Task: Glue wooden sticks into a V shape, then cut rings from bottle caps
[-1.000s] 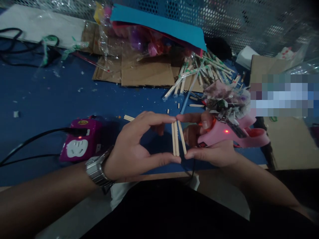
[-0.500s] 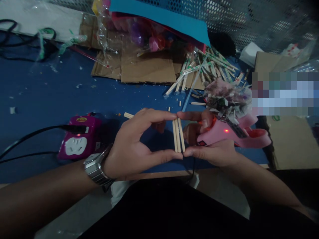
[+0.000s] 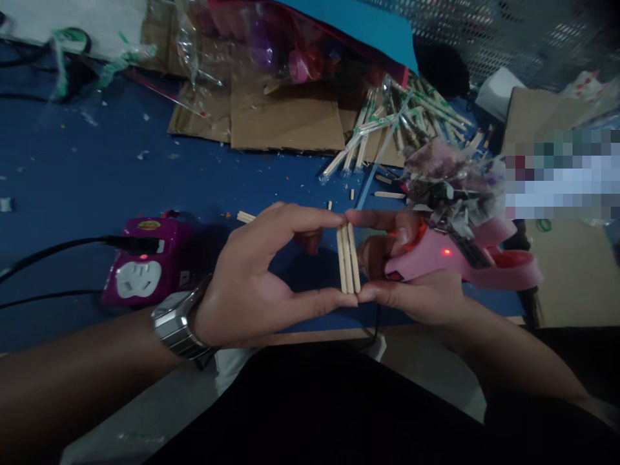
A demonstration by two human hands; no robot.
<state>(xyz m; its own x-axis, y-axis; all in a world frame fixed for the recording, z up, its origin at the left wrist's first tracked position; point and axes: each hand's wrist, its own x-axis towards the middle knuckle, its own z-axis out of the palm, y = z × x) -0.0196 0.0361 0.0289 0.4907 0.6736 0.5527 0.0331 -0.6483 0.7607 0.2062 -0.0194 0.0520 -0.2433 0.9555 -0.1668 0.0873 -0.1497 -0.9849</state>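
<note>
Three short wooden sticks (image 3: 348, 258) stand side by side between my two hands, just above the blue table's front edge. My left hand (image 3: 256, 278) pinches their ends between forefinger and thumb. My right hand (image 3: 411, 278) pinches the same sticks from the right with forefinger and thumb, while its other fingers hold a pink glue gun (image 3: 455, 255) with a red light lit. A metal watch (image 3: 177, 320) is on my left wrist.
A purple socket block (image 3: 140, 261) with black cables lies at the left. Cardboard sheets (image 3: 285, 119), a pile of wrapped sticks (image 3: 387, 129) and a bundle of foil scraps (image 3: 450, 184) lie behind. A brown box (image 3: 557, 271) stands at the right. Loose stick bits (image 3: 247, 217) dot the blue table (image 3: 121, 181).
The rightmost stick, tilted apart a second ago, has been pushed against the other two, so all three now lie parallel and touching. Both hands stayed in place.
</note>
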